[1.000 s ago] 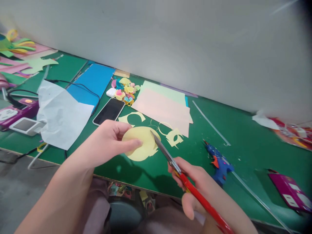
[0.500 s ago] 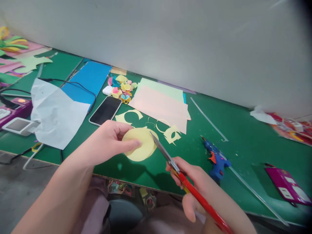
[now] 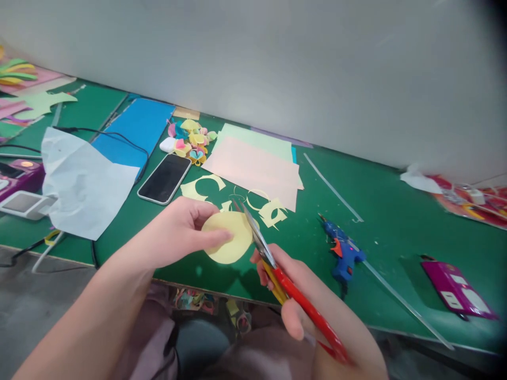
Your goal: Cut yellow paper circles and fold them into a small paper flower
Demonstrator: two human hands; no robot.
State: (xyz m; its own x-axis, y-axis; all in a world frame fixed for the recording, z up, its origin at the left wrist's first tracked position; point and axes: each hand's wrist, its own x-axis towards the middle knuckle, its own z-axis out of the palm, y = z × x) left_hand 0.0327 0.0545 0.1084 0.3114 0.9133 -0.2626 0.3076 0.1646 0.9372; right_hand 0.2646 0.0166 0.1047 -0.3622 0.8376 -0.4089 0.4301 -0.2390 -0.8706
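My left hand (image 3: 190, 229) pinches pale yellow paper circles (image 3: 233, 250), thumb on top and fingers beneath, above the front part of the green table. In my right hand (image 3: 283, 285) are scissors (image 3: 307, 303) with red and yellow handles, their blades parted. The blades lie at the right edge of the paper circles. Just beyond lie pale yellow paper offcuts (image 3: 273, 212) with round holes cut in them. A second offcut (image 3: 190, 190) is close to my left hand.
Behind my hands are a phone (image 3: 165, 178), small paper flowers (image 3: 194, 140) and pink and green paper sheets (image 3: 253, 166). A blue glue gun (image 3: 343, 250), glue sticks (image 3: 332, 187) and a purple power strip (image 3: 457, 290) lie right. A crumpled white sheet (image 3: 85, 184) and cables are left.
The scissors' blades have spread apart and moved left, over the right edge of the paper circles. My left hand keeps its grip. The whole view has shifted slightly.
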